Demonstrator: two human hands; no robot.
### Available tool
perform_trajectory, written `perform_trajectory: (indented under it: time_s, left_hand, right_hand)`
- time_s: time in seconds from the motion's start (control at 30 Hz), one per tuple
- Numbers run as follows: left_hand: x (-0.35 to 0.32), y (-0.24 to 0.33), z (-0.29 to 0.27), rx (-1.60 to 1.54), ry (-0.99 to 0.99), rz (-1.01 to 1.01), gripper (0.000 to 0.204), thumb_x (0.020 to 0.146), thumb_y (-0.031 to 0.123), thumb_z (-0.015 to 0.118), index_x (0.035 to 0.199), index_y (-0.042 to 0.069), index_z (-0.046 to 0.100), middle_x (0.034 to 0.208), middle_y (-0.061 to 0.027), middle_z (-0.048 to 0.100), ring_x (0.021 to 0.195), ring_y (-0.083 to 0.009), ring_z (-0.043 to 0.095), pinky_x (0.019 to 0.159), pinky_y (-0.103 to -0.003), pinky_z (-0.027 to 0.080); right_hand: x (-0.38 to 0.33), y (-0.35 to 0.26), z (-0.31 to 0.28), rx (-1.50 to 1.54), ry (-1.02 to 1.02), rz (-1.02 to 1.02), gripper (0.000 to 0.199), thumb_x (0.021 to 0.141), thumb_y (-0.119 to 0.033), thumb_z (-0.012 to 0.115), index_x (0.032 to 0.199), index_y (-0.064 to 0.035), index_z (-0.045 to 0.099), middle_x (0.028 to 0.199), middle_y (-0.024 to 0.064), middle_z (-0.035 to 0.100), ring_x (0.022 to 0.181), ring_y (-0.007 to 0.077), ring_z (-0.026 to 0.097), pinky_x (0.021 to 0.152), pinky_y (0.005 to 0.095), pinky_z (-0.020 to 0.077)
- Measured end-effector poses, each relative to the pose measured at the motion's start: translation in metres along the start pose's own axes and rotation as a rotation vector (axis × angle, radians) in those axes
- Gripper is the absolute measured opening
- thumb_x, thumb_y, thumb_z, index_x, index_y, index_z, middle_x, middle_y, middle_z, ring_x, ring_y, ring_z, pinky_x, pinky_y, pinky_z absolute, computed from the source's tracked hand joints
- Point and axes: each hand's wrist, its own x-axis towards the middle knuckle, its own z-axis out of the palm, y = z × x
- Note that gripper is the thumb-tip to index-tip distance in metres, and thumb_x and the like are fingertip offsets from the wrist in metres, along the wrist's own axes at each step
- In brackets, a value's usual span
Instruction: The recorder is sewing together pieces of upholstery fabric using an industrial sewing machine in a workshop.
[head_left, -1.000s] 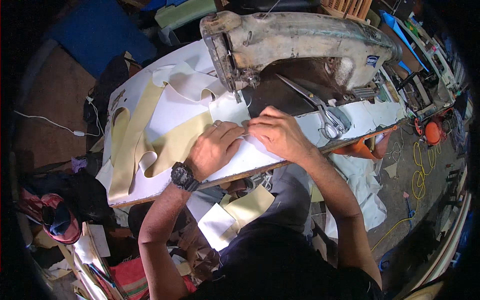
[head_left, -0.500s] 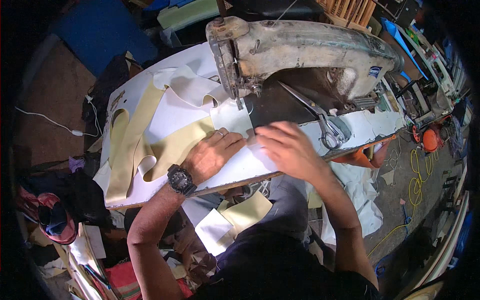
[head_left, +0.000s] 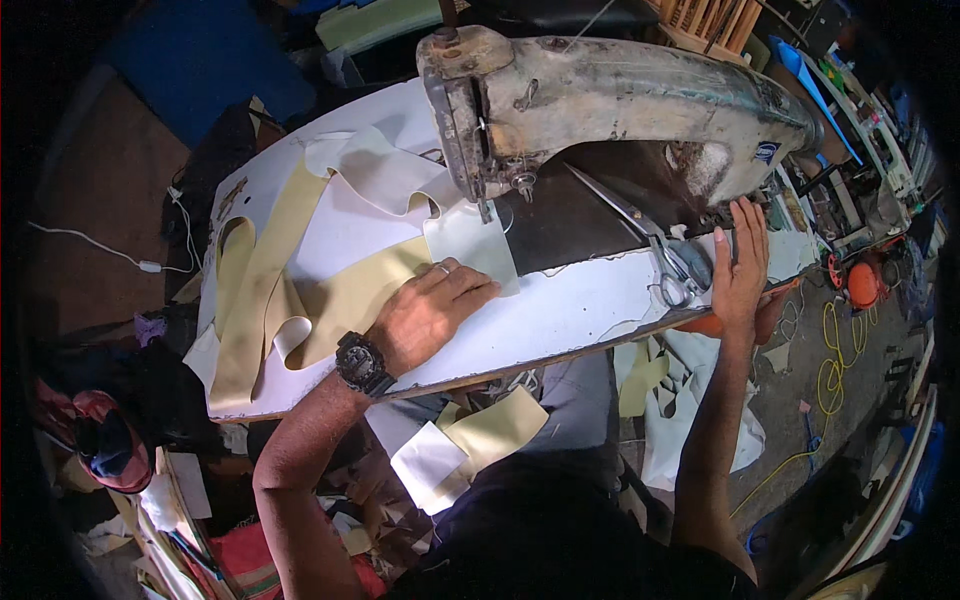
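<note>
My left hand [head_left: 432, 308], a dark watch on its wrist, lies on the near edge of a long pale-yellow strip of sheet material [head_left: 365, 290], fingers bent slightly and not wrapped round anything. A whitish piece [head_left: 472, 245] reaches from beside those fingers to under the needle end of an old, worn sewing machine [head_left: 610, 95]. At the right of the table my right hand [head_left: 740, 262] is open, fingers stretched out, just beside a pair of metal scissors [head_left: 655, 235]. Whether that hand touches the scissors' handles I cannot tell.
The strip loops loosely over the left of the white table [head_left: 560, 305], whose surface is chipped. Yellow and white offcuts [head_left: 495, 430] lie on my lap. White sheeting [head_left: 700, 420] and a yellow cord [head_left: 830, 370] are on the floor at right; scraps clutter the lower left.
My right hand has moved from beside my left hand, at the end of the whitish piece, over to the right past the scissors. My left hand has stayed nearly in place.
</note>
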Motion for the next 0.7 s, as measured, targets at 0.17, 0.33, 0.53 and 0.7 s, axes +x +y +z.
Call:
perform_trajectory:
  time_s: [0.17, 0.33, 0.53, 0.7]
  left_hand:
    - [0.0038, 0.001, -0.0024, -0.012, -0.006, -0.02, 0.039, 0.079, 0.003, 0.066, 0.118, 0.004, 0.07, 0.117, -0.008, 0.068, 0.106, -0.0241, 0.065, 0.093, -0.034, 0.057]
    - [0.0024, -0.0006, -0.0025, -0.017, 0.003, -0.012, 0.039, 0.08, 0.003, 0.066, 0.119, 0.004, 0.07, 0.117, -0.0079, 0.068, 0.106, -0.0242, 0.065, 0.093, -0.034, 0.057]
    - [0.0013, 0.0, -0.0015, -0.002, 0.017, -0.008, 0.041, 0.079, 0.003, 0.066, 0.119, 0.004, 0.07, 0.117, -0.0078, 0.067, 0.106, -0.0245, 0.065, 0.093, -0.035, 0.056]
    - [0.0025, 0.0004, -0.0017, -0.011, 0.001, -0.021, 0.039, 0.08, 0.003, 0.065, 0.118, 0.004, 0.07, 0.117, -0.0079, 0.068, 0.106, -0.0249, 0.065, 0.093, -0.035, 0.057]
  right_hand:
    - [-0.0016, 0.002, -0.0011, 0.024, 0.0, -0.015, 0.044, 0.104, -0.025, 0.058, 0.143, -0.0047, 0.056, 0.152, 0.0155, 0.051, 0.146, 0.0377, 0.04, 0.12, 0.0497, 0.0323]
    - [-0.0023, 0.0023, 0.0019, 0.026, 0.001, -0.011, 0.044, 0.103, -0.023, 0.06, 0.143, -0.0049, 0.056, 0.152, 0.0155, 0.051, 0.146, 0.0384, 0.04, 0.119, 0.0504, 0.0331]
    - [-0.0026, 0.0029, -0.0003, 0.015, -0.012, -0.039, 0.04, 0.102, -0.022, 0.06, 0.14, -0.0083, 0.061, 0.151, 0.0153, 0.052, 0.145, 0.0382, 0.041, 0.119, 0.0506, 0.0342]
    - [-0.0028, 0.0016, -0.001, 0.033, -0.006, -0.031, 0.039, 0.102, -0.021, 0.062, 0.139, -0.0088, 0.062, 0.151, 0.0149, 0.052, 0.145, 0.0386, 0.041, 0.118, 0.0507, 0.0345]
